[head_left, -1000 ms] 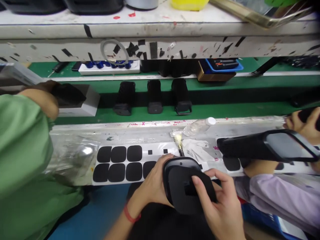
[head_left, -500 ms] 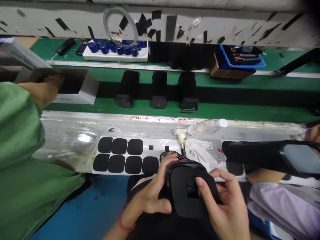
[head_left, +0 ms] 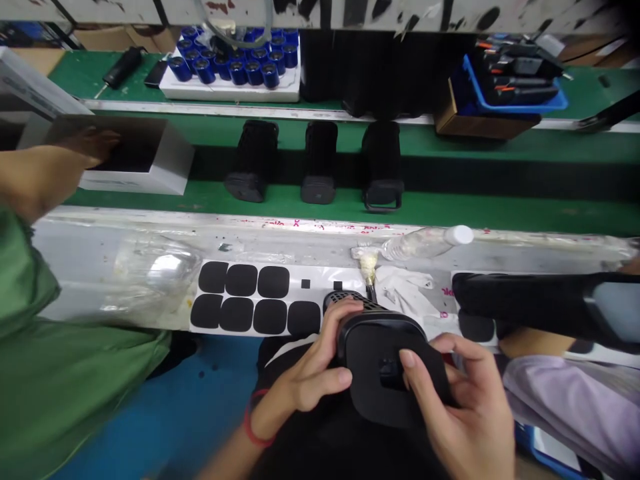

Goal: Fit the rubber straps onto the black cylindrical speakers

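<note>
A black device with a perforated side point(head_left: 360, 301) is held over my lap, its flat end facing me. My left hand point(head_left: 313, 373) wraps around its left side, thumb near the edge. On that end lies a black rounded pad point(head_left: 373, 393) with a dark square opening. My right hand point(head_left: 465, 393) pinches the pad's right part between thumb and fingers. Beyond the device, a white sheet point(head_left: 295, 274) carries several black rounded pads point(head_left: 271, 316) and two small black squares. A brush point(head_left: 368, 267) and a white cloth point(head_left: 405, 290) lie just past the device.
Three black devices point(head_left: 319, 163) stand on the green belt point(head_left: 450, 210). A clear bottle point(head_left: 425, 243) lies near its edge. At left, a person in green reaches into a white box point(head_left: 167, 160). A lilac sleeve point(head_left: 565, 407) and black object point(head_left: 530, 303) are at right.
The view has shifted, showing more of the blue cylinders and tool tray at the back. The green-clad person's arm has moved left. Both my hands keep their hold.
</note>
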`<state>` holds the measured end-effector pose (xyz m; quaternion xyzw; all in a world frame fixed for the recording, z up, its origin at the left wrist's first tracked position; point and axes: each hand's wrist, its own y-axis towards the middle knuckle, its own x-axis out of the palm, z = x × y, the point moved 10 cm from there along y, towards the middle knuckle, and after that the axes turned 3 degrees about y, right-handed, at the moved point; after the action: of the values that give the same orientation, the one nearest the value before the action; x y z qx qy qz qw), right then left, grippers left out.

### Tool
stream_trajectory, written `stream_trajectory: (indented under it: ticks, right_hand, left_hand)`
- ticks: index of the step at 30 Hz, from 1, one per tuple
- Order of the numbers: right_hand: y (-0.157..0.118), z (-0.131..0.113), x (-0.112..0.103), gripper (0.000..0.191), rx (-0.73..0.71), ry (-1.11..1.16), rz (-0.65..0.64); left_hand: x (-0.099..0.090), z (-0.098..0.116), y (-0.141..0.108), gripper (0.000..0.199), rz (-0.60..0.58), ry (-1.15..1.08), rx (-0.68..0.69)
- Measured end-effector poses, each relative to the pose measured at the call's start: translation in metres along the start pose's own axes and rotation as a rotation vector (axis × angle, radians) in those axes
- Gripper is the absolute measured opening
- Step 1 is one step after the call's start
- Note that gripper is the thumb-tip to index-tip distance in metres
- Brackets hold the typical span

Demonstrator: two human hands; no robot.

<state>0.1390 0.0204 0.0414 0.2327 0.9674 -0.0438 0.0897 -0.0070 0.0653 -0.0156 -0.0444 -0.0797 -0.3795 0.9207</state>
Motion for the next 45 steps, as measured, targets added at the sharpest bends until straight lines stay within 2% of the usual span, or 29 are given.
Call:
stream_trajectory:
  ticks: [5,13,25,39,45]
  right_hand:
    - [0.002,0.004,-0.001,0.024,0.021,0.023,-0.004]
    - [0.002,0.0,-0.003,0.025,-0.051,0.018,0.034]
    - [0.003,-0.006,0.0,0.027,-0.114,0.004,0.003]
    - [0.005,-0.004,0.002,0.025,-0.067,-0.005,0.033]
    - [0.005,-0.001,0.0,0.025,-0.013,0.021,0.042]
  left_hand:
    - [0.001,-0.001,0.002,0.072,-0.003,-0.007,0.007]
    - [-0.002,-0.001,0.002,0.073,0.011,-0.013,0.019]
    - [-0.003,-0.001,0.004,0.072,0.006,-0.003,0.013]
    - [-0.002,0.003,0.003,0.068,0.041,0.067,0.065]
    - [-0.003,0.002,0.003,0.072,-0.002,0.051,0.05]
